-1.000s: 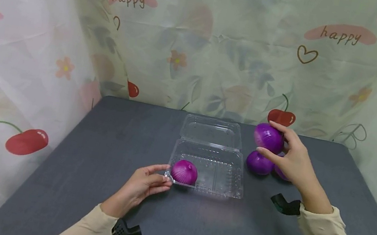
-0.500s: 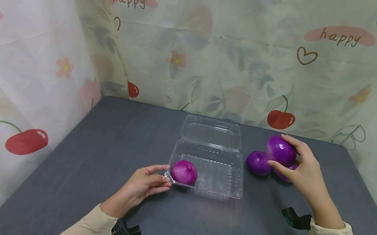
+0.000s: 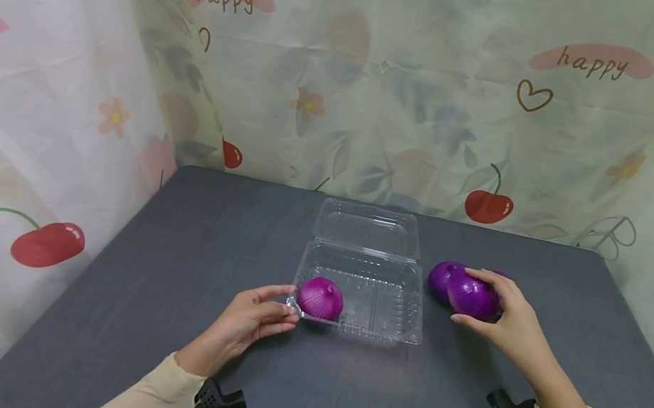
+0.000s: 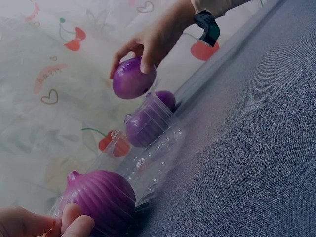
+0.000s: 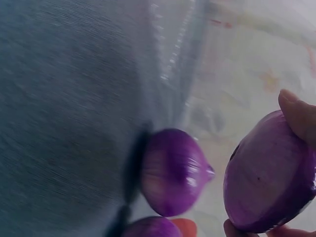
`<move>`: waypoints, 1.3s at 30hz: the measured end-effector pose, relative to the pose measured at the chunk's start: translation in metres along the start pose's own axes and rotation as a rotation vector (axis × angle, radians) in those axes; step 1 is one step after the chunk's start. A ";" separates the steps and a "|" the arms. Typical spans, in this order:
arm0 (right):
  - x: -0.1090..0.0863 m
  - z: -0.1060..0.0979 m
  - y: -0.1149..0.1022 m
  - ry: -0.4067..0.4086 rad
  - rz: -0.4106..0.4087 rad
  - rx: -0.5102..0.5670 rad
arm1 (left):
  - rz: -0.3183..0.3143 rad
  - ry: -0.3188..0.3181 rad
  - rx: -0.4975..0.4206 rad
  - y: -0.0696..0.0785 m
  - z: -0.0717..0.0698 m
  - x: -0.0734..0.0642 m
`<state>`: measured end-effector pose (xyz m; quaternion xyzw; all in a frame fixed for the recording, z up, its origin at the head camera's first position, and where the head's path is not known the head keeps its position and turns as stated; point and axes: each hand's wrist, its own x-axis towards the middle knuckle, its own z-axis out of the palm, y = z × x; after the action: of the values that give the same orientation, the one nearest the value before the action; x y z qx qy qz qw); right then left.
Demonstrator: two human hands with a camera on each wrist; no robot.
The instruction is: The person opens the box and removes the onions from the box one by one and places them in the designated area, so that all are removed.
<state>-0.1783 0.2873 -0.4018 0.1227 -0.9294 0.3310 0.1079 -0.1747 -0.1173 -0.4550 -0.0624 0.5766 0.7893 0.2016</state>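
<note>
My left hand (image 3: 249, 321) pinches the front left corner of a clear plastic clamshell container (image 3: 384, 307), whose lid lies folded back behind it. One red onion (image 3: 321, 297) sits in the container's front left corner, right by those fingers. To the right, my right hand (image 3: 511, 321) grips a second purple onion (image 3: 472, 297) between thumb and fingers. In the left wrist view this held onion (image 4: 132, 80) hangs above two more onions. One of them (image 5: 173, 172) shows whole in the right wrist view, its pointed tip outward; the other (image 5: 153, 228) is cut off at the bottom edge.
A dark grey cloth covers the table (image 3: 197, 240). Behind and at both sides hangs a pale curtain (image 3: 381, 112) printed with cherries and hearts. Black wrist mounts (image 3: 220, 403) stick out from both forearms.
My right hand has carried its onion rightward, then down and toward me, so it now overlaps the other onions in the head view. The left hand and the container have stayed in place.
</note>
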 end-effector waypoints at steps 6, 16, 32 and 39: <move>-0.004 0.013 0.006 -0.078 -0.029 -0.035 | -0.002 -0.003 0.000 0.001 0.000 0.000; -0.006 0.026 0.015 -0.188 -0.005 -0.055 | 0.000 0.005 0.012 0.001 0.001 0.000; -0.007 0.032 0.026 -0.211 0.038 -0.061 | -0.001 0.003 0.011 0.000 0.000 0.000; -0.008 0.033 0.029 -0.196 0.024 -0.054 | -0.001 0.010 0.004 0.000 0.000 0.000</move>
<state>-0.1829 0.2887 -0.4464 0.1405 -0.9454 0.2937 0.0159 -0.1746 -0.1171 -0.4545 -0.0662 0.5792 0.7876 0.1994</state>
